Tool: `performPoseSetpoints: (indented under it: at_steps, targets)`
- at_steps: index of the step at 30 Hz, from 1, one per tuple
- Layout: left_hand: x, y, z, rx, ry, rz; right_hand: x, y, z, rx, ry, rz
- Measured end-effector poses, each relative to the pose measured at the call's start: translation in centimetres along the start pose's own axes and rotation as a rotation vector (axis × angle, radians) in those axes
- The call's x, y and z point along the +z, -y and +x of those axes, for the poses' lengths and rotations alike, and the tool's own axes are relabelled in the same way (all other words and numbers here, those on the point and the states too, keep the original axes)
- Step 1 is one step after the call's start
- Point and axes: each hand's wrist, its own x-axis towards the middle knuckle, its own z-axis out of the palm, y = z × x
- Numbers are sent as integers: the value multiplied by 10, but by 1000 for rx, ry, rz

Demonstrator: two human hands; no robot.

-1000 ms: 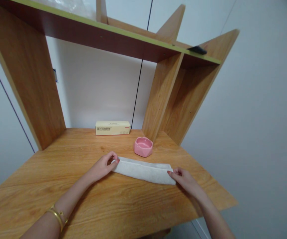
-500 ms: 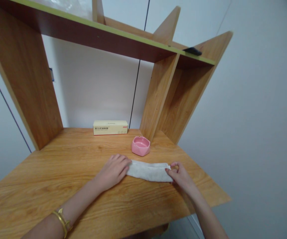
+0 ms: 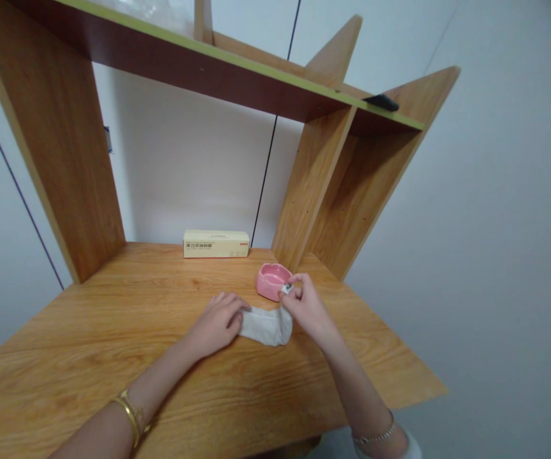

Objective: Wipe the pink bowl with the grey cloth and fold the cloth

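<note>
A folded pale grey-white cloth point(image 3: 263, 326) lies as a narrow strip on the wooden desk, its right end lifted and curled back over. My left hand point(image 3: 218, 324) rests palm down with curled fingers, gripping the strip's left end against the desk. Pinched between the thumb and fingers of my right hand point(image 3: 307, 310) is the raised right end. This hand is just in front of a pink faceted ashtray point(image 3: 269, 288) and covers part of its right side.
At the back of the desk point(image 3: 160, 280) stands a long cream box point(image 3: 216, 245) with printed lettering. A wooden shelf unit point(image 3: 323, 185) rises behind, with a dark flat object point(image 3: 383, 102) on its upper shelf. The desk's right edge slants toward a white wall.
My right hand has moved left and upward, carrying the cloth's right end so that the strip bends over and looks shorter. My left hand stays at the left end. The view has shifted slightly.
</note>
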Motion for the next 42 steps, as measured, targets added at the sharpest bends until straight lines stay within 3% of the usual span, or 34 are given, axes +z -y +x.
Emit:
performPoseSetpoints:
  at_steps: [6, 9, 14, 18, 23, 28, 34, 42]
  targets:
    - [-6, 45, 5, -349, -284, -255, 61, 31, 11, -83, 129, -316]
    - [-4, 51, 6, -461, -394, -445, 88, 37, 11, -77, 231, -424]
    - [-6, 52, 7, -525, -444, -528, 113, 33, 6, -91, 356, -462]
    - [-7, 50, 7, -513, -452, -560, 102, 27, 6, -118, 315, -377]
    - [-5, 43, 7, -460, -441, -509, 59, 10, 15, -169, 152, -310]
    - [-7, 35, 4, -378, -421, -367, 29, -14, 10, -29, 216, -389]
    - [-8, 36, 4, -349, -323, -261, 30, -26, -7, 102, 317, -328]
    - [-1, 43, 3, -424, -124, -140, 42, -38, -9, 113, 267, -169]
